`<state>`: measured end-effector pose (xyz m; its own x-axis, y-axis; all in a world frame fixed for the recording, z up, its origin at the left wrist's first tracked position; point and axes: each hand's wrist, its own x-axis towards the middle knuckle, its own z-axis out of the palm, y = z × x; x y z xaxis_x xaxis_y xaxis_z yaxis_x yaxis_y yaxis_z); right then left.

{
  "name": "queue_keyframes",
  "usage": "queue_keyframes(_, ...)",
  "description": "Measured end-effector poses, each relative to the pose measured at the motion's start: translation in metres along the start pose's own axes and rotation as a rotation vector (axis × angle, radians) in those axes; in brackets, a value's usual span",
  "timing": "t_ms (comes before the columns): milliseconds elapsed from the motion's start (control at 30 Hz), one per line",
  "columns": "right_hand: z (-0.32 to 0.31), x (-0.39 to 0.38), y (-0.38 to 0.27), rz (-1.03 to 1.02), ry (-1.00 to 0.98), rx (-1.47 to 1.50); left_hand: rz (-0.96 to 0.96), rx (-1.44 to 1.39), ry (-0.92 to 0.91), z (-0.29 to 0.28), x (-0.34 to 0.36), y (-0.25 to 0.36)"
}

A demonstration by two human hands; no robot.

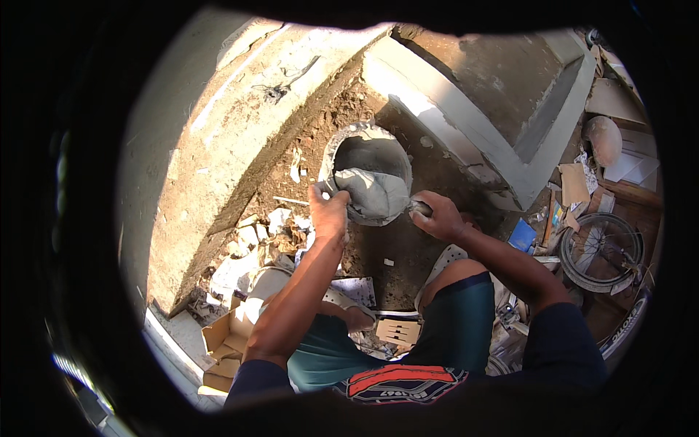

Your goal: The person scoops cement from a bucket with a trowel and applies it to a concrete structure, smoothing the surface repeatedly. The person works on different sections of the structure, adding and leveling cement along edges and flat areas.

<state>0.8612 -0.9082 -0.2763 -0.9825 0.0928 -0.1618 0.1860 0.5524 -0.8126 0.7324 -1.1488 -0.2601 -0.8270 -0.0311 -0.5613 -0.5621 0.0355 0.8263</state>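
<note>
A round bucket [403, 156] with a mortar-crusted rim stands on the dirt in front of me, tilted so that its mouth faces up toward me. Grey wet mortar [370, 191] lies against its near side. My left hand [329, 211] grips the near-left part of the rim, thumb on the inside. At the near-right rim, my right hand [439, 216] is closed around a short handle [420, 207], apparently a trowel's. Its blade cannot be told apart from the mortar.
Low plastered walls [451, 120] form a corner at the far right; a concrete ledge [240, 138] runs along the left. Rubble and paper scraps [251, 247] lie left of my feet. At right are a small spoked wheel [601, 251], a rounded pot-like object [603, 141] and cardboard pieces [574, 183].
</note>
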Motion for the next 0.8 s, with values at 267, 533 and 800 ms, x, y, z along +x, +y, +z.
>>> queue_keyframes(267,0.059,0.01,0.084,-0.036,0.078,-0.133,-0.135,0.036,-0.146,-0.038,0.055,-0.021)
queue_keyframes(533,0.042,0.063,0.102,0.137,0.276,-0.122,-0.202,0.0,-0.076,-0.106,0.046,-0.038)
queue_keyframes(800,0.1,0.269,0.181,0.502,0.189,0.404,-0.266,0.079,0.171,-0.173,0.053,-0.077)
